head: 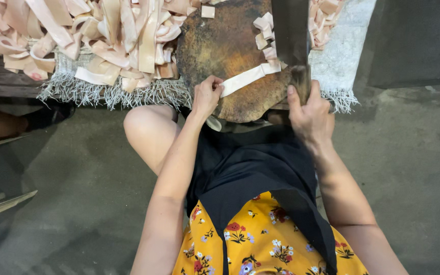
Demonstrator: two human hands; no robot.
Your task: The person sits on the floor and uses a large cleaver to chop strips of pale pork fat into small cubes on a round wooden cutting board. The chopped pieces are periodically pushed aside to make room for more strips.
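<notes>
A grey concrete floor (pixel 408 168) fills most of the view from the head camera, and a person sits low over it in a yellow flowered dress (pixel 260 239) with a black apron (pixel 250 168) across the lap. At the top, a low wooden bench (pixel 1 79) carries a frayed woven sack (pixel 342 56), and on the sack lies a large heap of pale pink strips (pixel 92 35), apparently pork skin, left of the board. Just beside the heap rests a round, stained wooden chopping block (pixel 225 51), its near edge hanging over the person's knees. A broad dark cleaver (pixel 291 35) stands blade-down on the right of the block. The right hand (pixel 309 114) is clenched around the cleaver's handle at the block's edge. The left hand (pixel 207 97) pinches the near end of a long pale strip (pixel 245 79) that lies flat across the block, its far end touching the blade. Small cut squares (pixel 266 33) sit in a loose cluster just left of the blade.
</notes>
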